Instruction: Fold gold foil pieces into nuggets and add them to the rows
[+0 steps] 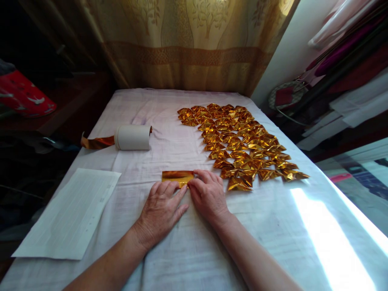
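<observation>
A small rectangular sheet of shiny gold foil (177,176) lies on the cloth-covered table in front of me. My left hand (160,208) rests over its lower left edge, fingers laid on the foil, the index finger stretched toward the middle and the thumb apart. At the sheet's right end, my right hand (209,194) has its thumb and fingers drawn together on the edge. The fingers hide the foil's lower border. Many folded gold foil pieces (239,153) stand in close rows to the right, just beyond my right hand.
A white roll (133,137) with a loose gold foil tail (98,142) lies at the left. Nearer is a printed paper sheet (72,214). A patterned curtain (194,48) hangs behind the table (145,107). Clothes (342,81) hang at the right; a red printed object (26,95) stands far left.
</observation>
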The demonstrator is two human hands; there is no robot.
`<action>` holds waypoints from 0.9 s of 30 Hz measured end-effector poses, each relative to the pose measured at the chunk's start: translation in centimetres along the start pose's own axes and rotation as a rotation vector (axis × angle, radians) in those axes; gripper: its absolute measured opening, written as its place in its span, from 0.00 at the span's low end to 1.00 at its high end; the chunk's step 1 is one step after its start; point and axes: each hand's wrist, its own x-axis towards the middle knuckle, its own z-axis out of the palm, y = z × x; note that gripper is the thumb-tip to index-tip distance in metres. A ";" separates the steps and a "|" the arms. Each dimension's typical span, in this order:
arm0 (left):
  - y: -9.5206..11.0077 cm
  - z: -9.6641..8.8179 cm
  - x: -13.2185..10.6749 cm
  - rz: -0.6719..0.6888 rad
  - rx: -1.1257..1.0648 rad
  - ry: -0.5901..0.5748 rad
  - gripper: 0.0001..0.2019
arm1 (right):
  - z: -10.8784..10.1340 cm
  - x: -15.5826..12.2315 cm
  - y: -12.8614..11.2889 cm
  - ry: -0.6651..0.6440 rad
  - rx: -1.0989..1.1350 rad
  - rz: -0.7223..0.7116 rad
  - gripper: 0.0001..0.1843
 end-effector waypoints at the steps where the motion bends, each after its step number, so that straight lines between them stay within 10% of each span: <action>1: -0.1 0.0 -0.1 -0.001 0.006 -0.004 0.19 | 0.0 0.0 0.0 0.002 0.002 0.000 0.05; 27: -4.3 -1.0 -2.7 -0.034 0.059 0.061 0.16 | -0.4 -0.2 -0.3 0.046 -0.089 -0.044 0.06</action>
